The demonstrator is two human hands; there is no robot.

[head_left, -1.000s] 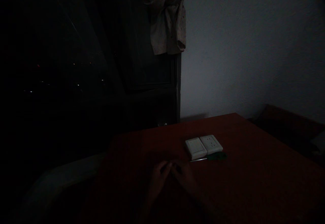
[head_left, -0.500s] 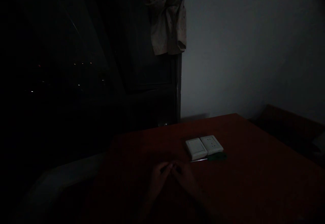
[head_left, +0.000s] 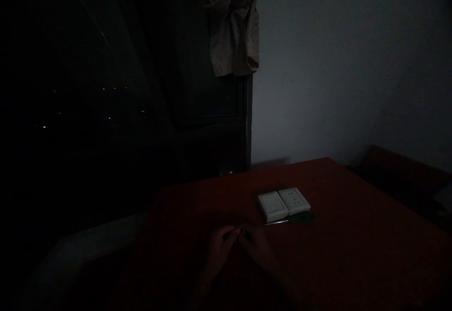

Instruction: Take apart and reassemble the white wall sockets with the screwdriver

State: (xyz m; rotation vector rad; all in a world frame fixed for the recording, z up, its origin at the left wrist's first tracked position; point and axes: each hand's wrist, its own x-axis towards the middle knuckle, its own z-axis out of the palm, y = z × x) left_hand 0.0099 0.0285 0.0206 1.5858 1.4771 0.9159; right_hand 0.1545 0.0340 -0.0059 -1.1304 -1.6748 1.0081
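Note:
In dim light my left hand [head_left: 221, 249] and my right hand [head_left: 259, 246] meet at the fingertips, low over the table. The fingers of both hands are curled and pressed together. Whatever they may hold is too dark or small to make out. Beyond my right hand lies a screwdriver [head_left: 302, 217] with a green handle, its bright shaft pointing left. Just behind it a white wall switch [head_left: 273, 206] and a white wall socket [head_left: 294, 201] lie side by side, faces up.
The reddish-brown table [head_left: 353, 235] reaches back towards a pale wall [head_left: 318, 75]. At the left is a dark window [head_left: 106, 66] with small lights in it, and a patterned curtain [head_left: 233, 28] hangs beside the wall. A brown wooden edge [head_left: 406, 163] shows at the right.

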